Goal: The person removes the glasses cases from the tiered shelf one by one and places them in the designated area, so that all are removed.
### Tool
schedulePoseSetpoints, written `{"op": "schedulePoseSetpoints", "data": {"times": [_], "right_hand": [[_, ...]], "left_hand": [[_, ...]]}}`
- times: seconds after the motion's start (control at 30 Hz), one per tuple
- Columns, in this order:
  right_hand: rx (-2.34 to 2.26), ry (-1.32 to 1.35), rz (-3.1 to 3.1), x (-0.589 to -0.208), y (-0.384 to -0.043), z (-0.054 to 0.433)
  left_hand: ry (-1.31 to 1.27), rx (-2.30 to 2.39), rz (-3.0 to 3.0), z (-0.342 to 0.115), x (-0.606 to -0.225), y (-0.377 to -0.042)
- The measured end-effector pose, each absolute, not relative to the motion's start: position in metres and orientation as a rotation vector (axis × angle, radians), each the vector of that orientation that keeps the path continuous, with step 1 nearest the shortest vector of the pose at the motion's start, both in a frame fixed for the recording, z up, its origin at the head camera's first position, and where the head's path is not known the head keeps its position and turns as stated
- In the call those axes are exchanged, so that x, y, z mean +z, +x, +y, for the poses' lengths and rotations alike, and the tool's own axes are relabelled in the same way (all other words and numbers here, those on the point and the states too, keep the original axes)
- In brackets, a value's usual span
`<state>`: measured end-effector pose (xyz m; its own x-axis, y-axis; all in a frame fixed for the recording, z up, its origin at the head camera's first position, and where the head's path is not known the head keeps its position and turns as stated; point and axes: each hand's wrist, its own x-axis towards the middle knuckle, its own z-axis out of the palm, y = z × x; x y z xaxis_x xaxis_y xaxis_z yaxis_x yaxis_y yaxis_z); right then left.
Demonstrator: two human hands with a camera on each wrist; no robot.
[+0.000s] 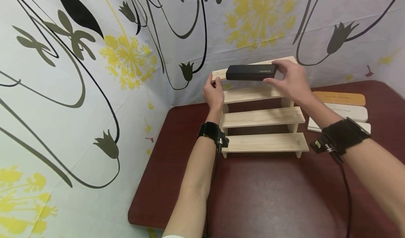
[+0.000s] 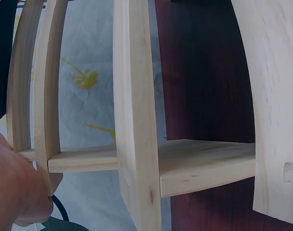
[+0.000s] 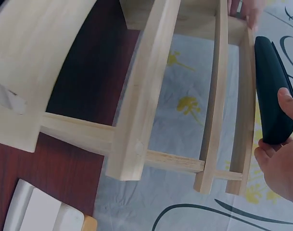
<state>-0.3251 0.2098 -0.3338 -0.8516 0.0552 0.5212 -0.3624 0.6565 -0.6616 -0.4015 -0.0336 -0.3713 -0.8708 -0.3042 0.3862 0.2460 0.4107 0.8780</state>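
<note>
A tiered wooden display rack stands on the table, with several stepped shelves of pale wood. My right hand pinches the right end of a long black glasses case at the top shelf, thumb below in the head view. Small lettering marks the case near that hand. At the left end of the top shelf, my left hand grips the wood with thumb and fingers. The right wrist view shows the black case along the outer side of the top shelf; whether its underside rests on the wood I cannot tell.
Right of the rack, an orange case and white cases lie in a row on the dark red table. A patterned cloth hangs behind and to the left. Cables trail from both wrist straps.
</note>
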Motion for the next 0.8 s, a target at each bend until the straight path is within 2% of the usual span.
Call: {"op": "schedulePoseSetpoints", "data": {"times": [0.8], "right_hand": [[1.185,0.233,-2.312,-0.354,-0.258,0.225]], "left_hand": [[0.026,-1.522,-2.154,-0.034,-0.372,-0.399]]}}
